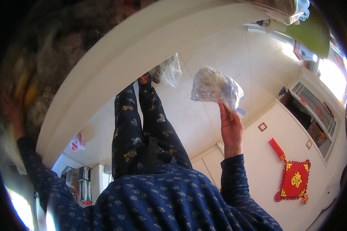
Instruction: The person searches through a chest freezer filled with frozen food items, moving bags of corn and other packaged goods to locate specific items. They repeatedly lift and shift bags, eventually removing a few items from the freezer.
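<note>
My right hand [232, 131] is raised over the floor and pinches the gathered neck of a clear plastic bag [215, 86]. Pale, lumpy contents show through the crinkled plastic, but I cannot tell what they are. At the far left my left hand [14, 111] reaches past a thick white rim [101, 55] into a dark, crowded space. Its fingers are dim and blurred beside a yellow item [31, 93]. Whether they grip anything cannot be made out. Cloudy plastic wrapping [50, 55] lies farther up among the dark contents.
Another clear plastic bag [170, 70] rests on the tiled floor near my feet. A red-and-clear bag [78, 142] is lower left. On the right, a red hanging ornament [295, 179] is on the white wall [260, 161]. A plastic-wrapped bundle [289, 10] protrudes at top right.
</note>
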Demonstrator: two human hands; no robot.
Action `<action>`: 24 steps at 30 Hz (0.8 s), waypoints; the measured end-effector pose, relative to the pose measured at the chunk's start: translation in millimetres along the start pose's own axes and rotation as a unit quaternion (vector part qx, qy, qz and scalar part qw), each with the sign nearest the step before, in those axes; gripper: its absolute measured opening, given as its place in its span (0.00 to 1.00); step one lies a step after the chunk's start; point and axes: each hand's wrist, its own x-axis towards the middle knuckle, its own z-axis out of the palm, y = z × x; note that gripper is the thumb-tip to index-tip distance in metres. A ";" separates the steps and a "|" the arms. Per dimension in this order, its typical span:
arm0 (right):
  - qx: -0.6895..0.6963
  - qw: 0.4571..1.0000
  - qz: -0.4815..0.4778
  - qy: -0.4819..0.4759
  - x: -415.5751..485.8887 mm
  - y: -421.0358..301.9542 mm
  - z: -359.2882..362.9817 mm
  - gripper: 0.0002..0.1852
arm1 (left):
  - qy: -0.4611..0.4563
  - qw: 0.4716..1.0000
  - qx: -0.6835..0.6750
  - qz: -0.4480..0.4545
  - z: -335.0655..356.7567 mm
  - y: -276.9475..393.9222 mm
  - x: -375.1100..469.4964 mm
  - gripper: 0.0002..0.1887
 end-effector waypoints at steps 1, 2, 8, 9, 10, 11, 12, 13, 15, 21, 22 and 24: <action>-0.003 1.000 -0.006 0.012 0.2 0.7 0.3 0.21 | -0.002 1.000 0.004 -0.006 -1.1 2.2 -2.4 0.43; -0.006 1.000 -0.007 0.008 0.2 1.2 -0.5 0.22 | 0.003 1.000 0.004 0.000 -2.1 2.8 -1.8 0.43; -0.038 0.999 -0.025 0.024 1.0 -0.7 -34.6 0.22 | 0.014 0.994 -0.090 -0.058 -14.1 20.1 7.3 0.44; -0.036 0.999 -0.027 0.018 2.5 -1.6 -42.1 0.22 | -0.034 0.994 -0.088 -0.052 -17.0 24.5 10.6 0.45; -0.027 0.999 -0.024 0.011 8.9 0.3 -48.4 0.21 | -0.047 0.991 -0.104 -0.069 -23.2 27.2 11.1 0.46; -0.030 0.998 -0.004 0.059 15.8 0.3 -53.6 0.20 | -0.060 0.988 -0.114 -0.088 -30.2 29.8 10.9 0.47; -0.053 0.996 -0.001 0.072 21.7 1.9 -58.8 0.20 | -0.071 0.984 -0.121 -0.108 -39.1 31.9 9.6 0.48; -0.075 0.996 0.000 0.037 35.3 4.2 -63.0 0.21 | -0.054 0.980 -0.161 -0.107 -48.3 35.0 7.8 0.48; -0.080 0.997 0.012 -0.009 63.5 11.1 -72.4 0.20 | -0.093 0.975 -0.155 -0.127 -64.5 41.3 6.1 0.50; -0.160 0.983 0.047 0.077 148.7 45.7 -143.4 0.15 | -0.113 0.940 -0.275 -0.170 -89.7 43.5 15.3 0.49; -0.181 0.973 0.058 0.127 156.2 47.1 -161.6 0.16 | -0.122 0.937 -0.276 -0.174 -91.8 44.2 16.7 0.49; -0.186 0.953 0.061 0.231 159.1 42.1 -191.0 0.17 | -0.125 0.930 -0.294 -0.180 -93.2 44.6 17.1 0.48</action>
